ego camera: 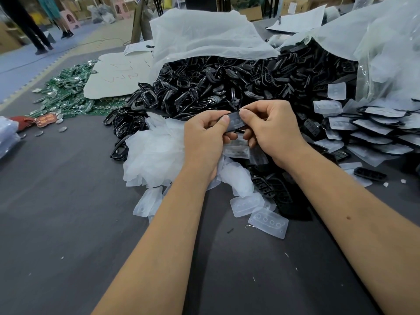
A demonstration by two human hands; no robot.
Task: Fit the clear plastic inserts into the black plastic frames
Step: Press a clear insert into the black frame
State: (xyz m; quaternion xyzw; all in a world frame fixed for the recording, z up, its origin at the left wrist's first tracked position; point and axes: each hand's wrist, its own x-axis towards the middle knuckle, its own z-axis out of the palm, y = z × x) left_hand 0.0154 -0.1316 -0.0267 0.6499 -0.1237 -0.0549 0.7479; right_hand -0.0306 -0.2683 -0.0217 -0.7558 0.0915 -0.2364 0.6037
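The black frame (234,120) with a clear insert seated in it lies crosswise between your fingers, its long axis running from your left thumb to your right thumb, so any pressing in must come from both ends evenly. Your left hand (204,135) pinches its left end and your right hand (270,130) pinches its right end, equally near, fingers curled beneath. Below your fingers lie loose clear inserts (268,221); beyond them is the heap of black frames (227,87)
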